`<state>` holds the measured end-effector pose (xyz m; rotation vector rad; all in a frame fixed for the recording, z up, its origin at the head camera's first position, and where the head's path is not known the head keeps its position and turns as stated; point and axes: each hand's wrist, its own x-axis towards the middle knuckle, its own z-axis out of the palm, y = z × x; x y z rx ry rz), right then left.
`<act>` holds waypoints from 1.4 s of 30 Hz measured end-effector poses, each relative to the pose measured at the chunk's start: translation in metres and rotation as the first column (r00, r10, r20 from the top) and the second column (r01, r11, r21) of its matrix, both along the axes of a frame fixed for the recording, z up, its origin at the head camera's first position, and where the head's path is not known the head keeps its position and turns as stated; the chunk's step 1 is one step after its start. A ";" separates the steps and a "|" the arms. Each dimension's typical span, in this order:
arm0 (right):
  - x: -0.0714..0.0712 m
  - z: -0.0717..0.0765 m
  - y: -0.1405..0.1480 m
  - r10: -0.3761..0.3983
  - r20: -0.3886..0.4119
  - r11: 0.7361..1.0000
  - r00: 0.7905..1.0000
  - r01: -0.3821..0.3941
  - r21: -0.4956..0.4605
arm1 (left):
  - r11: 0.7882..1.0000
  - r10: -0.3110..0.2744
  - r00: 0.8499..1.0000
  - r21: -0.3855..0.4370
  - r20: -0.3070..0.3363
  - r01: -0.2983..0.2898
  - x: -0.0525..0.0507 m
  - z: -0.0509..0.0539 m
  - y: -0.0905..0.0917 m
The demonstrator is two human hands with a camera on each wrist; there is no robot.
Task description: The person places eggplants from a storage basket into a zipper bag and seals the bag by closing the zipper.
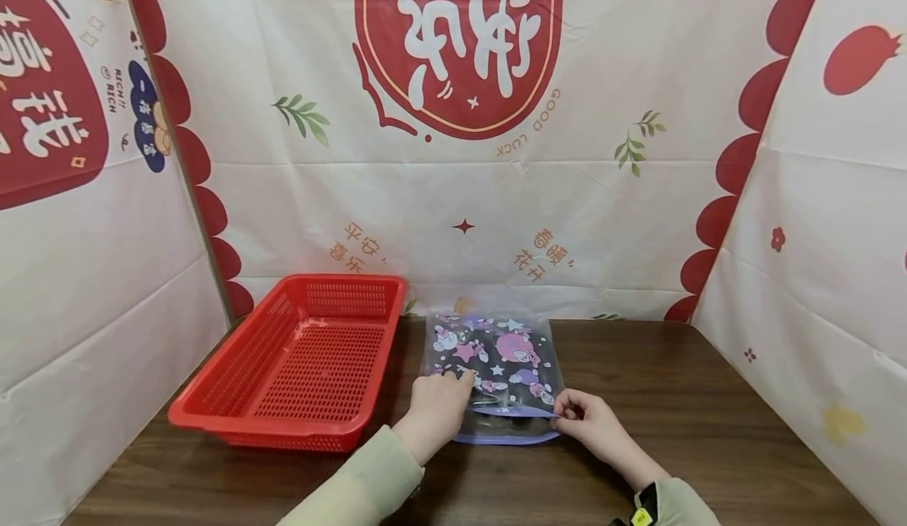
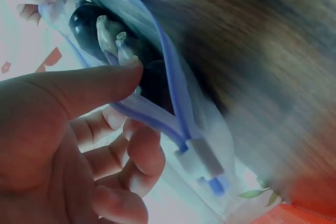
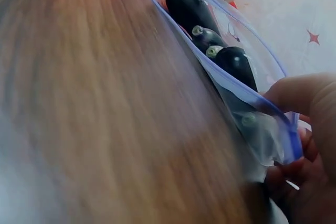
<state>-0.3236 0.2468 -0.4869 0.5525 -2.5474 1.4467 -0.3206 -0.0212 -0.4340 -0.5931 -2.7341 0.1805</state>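
Note:
A clear zip bag (image 1: 510,353) printed with pink and purple cartoon figures lies on the table, its purple-edged mouth toward me and parted. Inside it are several dark eggplants (image 2: 107,32) with pale green stem ends, seen through the opening in both wrist views. My left hand (image 1: 441,408) holds the upper lip of the mouth near its left end, thumb inside by the eggplants and fingers curled outside. At the right end of the mouth, my right hand (image 1: 591,425) pinches the purple edge between thumb and fingers. A white slider (image 2: 202,158) sits at the mouth's left end.
To the left of the bag stands a red plastic basket (image 1: 319,368) with perforated walls and nothing in it. The dark wooden table (image 1: 652,361) is bordered by white printed cloth (image 1: 623,219) at the back and both sides.

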 end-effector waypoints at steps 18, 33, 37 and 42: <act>0.000 0.013 0.016 0.221 -0.033 0.911 0.975 -0.194 0.364 | 0.987 -0.076 0.979 0.152 0.192 0.047 0.024 0.000 -0.049; 0.002 0.016 0.021 0.291 0.015 0.890 0.957 -0.276 0.362 | 0.981 -0.129 0.969 0.170 0.209 0.094 0.018 -0.006 -0.057; 0.000 0.016 0.022 0.282 0.028 0.886 0.959 -0.271 0.377 | 0.976 -0.142 0.966 0.191 0.216 0.100 0.017 -0.007 -0.058; -0.001 0.017 0.025 0.252 0.064 0.882 0.966 -0.257 0.395 | 0.969 -0.157 0.959 0.225 0.235 0.103 0.016 -0.007 -0.058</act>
